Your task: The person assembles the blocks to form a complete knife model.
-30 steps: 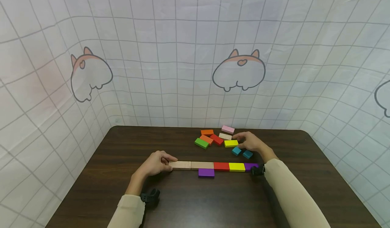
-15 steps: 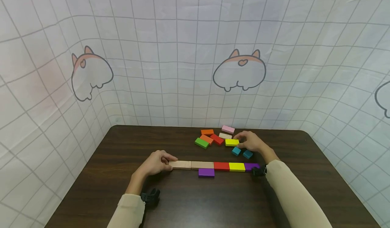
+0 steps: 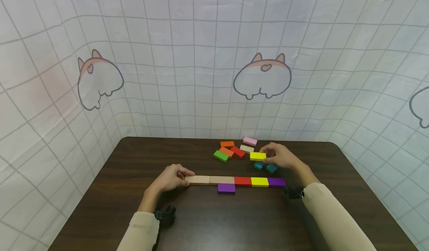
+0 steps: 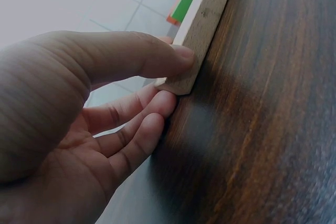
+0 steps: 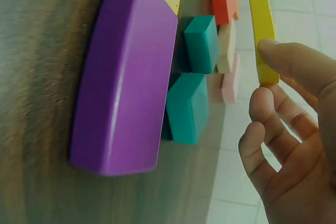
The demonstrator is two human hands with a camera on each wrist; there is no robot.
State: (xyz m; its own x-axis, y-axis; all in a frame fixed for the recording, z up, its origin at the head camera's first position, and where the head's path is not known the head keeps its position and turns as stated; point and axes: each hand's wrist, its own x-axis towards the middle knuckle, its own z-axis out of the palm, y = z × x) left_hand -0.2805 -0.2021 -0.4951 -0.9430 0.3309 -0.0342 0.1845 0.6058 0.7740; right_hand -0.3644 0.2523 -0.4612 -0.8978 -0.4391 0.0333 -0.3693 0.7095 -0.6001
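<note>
My right hand point(image 3: 283, 157) pinches a yellow block point(image 3: 256, 156) by its right end, and the right wrist view shows that block raised off the table. At the left end of a straight row, my left hand point(image 3: 170, 178) grips a plain wooden block point(image 3: 200, 180) between thumb and fingers. To its right the row continues with another wooden block point(image 3: 222, 180), a red block point(image 3: 242, 181), a second yellow block point(image 3: 259, 182) and a purple block point(image 3: 276, 182). Against the row's near side lies another purple block point(image 3: 226, 188).
Behind the row, loose blocks lie scattered: green point(image 3: 221, 156), two orange, red point(image 3: 238, 152), cream point(image 3: 247, 149) and pink point(image 3: 250, 141). Two teal blocks point(image 3: 272, 168) sit between my right hand and the row. A grid-patterned cloth point(image 3: 187, 76) surrounds the dark wooden table point(image 3: 214, 221).
My right hand has taken hold of the yellow block and lifted it, shifting it slightly to the right. The left hand stays on the wooden block.
</note>
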